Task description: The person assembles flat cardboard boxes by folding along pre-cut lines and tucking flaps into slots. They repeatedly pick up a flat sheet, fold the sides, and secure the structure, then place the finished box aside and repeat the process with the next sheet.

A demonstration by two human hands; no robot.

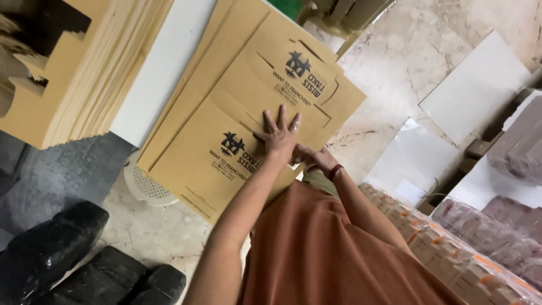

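The flat cardboard sheet (226, 135) looks light, stiff; left hand (279, 135) presses it open-palmed, right hand (316, 159) grips its edge.

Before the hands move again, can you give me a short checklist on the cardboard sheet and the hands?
1. Left hand flat on top sheet, fingers spread: ok.
2. Right hand at the sheet's near edge: ok; its grip: cannot tell.
3. Top sheet squared with the sheets under it: not ok, they fan out.
4. Printed side up: ok.
5. Side stack apart from the hands: ok.
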